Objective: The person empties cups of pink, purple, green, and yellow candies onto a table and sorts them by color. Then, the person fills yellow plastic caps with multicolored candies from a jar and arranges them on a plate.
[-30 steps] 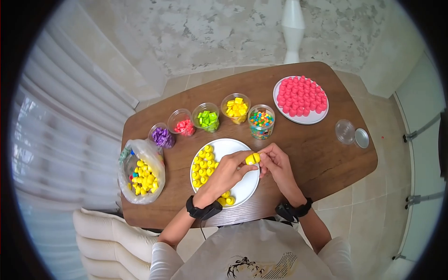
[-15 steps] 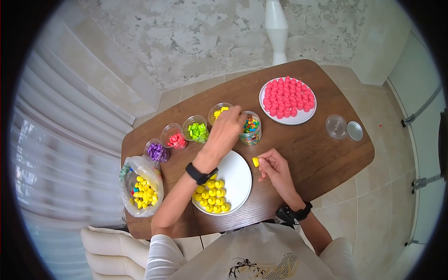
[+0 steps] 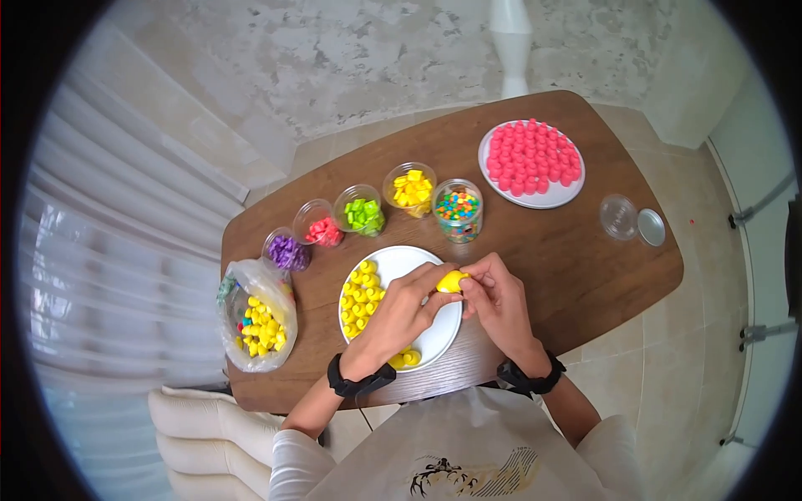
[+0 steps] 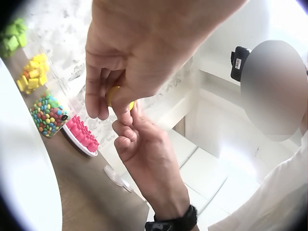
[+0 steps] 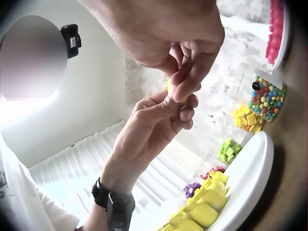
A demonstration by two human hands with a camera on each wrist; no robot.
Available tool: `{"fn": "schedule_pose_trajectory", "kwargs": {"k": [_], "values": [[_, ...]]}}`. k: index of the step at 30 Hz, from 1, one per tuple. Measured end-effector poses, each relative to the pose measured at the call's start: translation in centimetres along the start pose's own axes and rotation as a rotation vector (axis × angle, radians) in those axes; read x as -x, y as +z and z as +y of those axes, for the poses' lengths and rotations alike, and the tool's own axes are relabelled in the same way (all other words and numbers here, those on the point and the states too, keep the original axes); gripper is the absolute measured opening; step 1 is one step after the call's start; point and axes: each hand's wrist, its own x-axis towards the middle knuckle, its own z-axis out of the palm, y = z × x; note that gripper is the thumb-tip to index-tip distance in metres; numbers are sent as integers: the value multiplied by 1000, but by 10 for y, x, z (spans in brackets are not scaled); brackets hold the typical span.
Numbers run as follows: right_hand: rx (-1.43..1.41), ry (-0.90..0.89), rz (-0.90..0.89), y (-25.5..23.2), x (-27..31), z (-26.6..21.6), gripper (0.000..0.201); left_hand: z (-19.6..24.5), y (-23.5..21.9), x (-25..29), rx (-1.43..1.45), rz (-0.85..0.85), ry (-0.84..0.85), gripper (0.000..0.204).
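Note:
In the head view, my left hand (image 3: 401,309) and right hand (image 3: 501,305) meet over the right side of a white plate (image 3: 439,338). Between their fingertips they pinch a small rounded yellow plastic capsule (image 3: 452,282), one hand at each end. Fingers hide most of it in the left wrist view, where only a bit of the yellow capsule (image 4: 114,96) shows. Several like yellow capsules (image 3: 359,301) stand in rows on the plate's left half, partly under my left forearm.
Clear cups of purple (image 3: 286,252), red (image 3: 324,231), green (image 3: 363,215) and yellow pieces (image 3: 413,190) line the far side, beside a jar of colourful candies (image 3: 458,209). Pink capsules (image 3: 535,159) fill a plate. A bag (image 3: 288,313) holds yellow parts. A clear container (image 3: 618,217) and metal lid (image 3: 651,227) lie right.
Half a second ago my left hand was up over the yellow cup and candy jar while the right held a yellow piece. Now the left is back at the right hand, both gripping the capsule.

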Motion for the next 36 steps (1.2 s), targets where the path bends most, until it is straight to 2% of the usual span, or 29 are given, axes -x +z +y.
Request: {"fn": "schedule_pose_trajectory", "kwargs": {"k": [3,5,7,10,12,13,14,15,16,17,18,19,20,21,22,23,24,25,26,27,28,29,31,32,33,35,36], "values": [[126,-7,-87,4,0,-4,11,-5,1,15,-9,23,-22,35],[192,-7,-146,10,-2,-5,11,-13,5,24,9,90,21,33],[237,39,-131,18,-1,-4,11,-14,2,34,60,84,-45,33],[204,66,-217,30,-1,10,15,-23,-2,57,53,146,-108,32],[217,69,-239,35,1,15,22,-28,-16,77,134,295,-311,35],[220,75,-242,34,1,18,22,-32,-31,89,-39,425,-360,36],[281,76,-254,31,2,23,24,-50,-43,100,-22,614,-342,33],[344,79,-265,27,4,26,25,-71,-57,116,-74,788,-408,33],[350,92,-264,23,6,26,25,-67,-77,121,-195,958,-470,36],[469,28,-379,20,8,27,27,-124,-95,151,-235,1098,-583,38],[584,-41,-493,18,10,27,28,-139,-114,164,-211,1175,-610,41],[586,-37,-492,20,12,25,28,-161,-130,184,-277,1127,-683,41],[625,-44,-605,24,16,21,29,-185,-141,201,-344,1078,-753,40],[664,-53,-718,29,19,18,29,-205,-145,214,-342,1077,-752,40],[712,-129,-740,32,22,19,28,-209,-145,219,-461,1010,-720,42],[715,-129,-739,36,25,18,28,-214,-144,223,-577,939,-685,44],[781,-202,-760,39,29,16,28,-219,-138,225,-563,993,-680,46],[847,-273,-779,41,32,15,28,-207,-134,215,-559,989,-678,46],[851,-267,-775,42,36,17,28,-192,-129,204,-599,1081,-575,45],[870,-336,-741,42,39,21,27,-178,-125,194,-635,1172,-470,45],[889,-406,-708,42,42,24,27,-169,-121,185,-614,1180,-436,41],[894,-401,-707,41,42,26,27,-158,-116,176,-608,1177,-435,41],[940,-397,-668,40,41,28,21,-136,-105,155,-583,1116,-327,37],[944,-395,-662,38,39,26,21,-122,-95,142,-536,1123,-308,29],[1005,-323,-644,35,33,23,20,-111,-86,132,-531,1119,-302,29],[1069,-244,-616,27,23,24,19,-91,-67,115,-320,921,-178,22],[1059,-214,-540,23,18,28,18,-77,-56,105,-248,806,-161,20]]}}
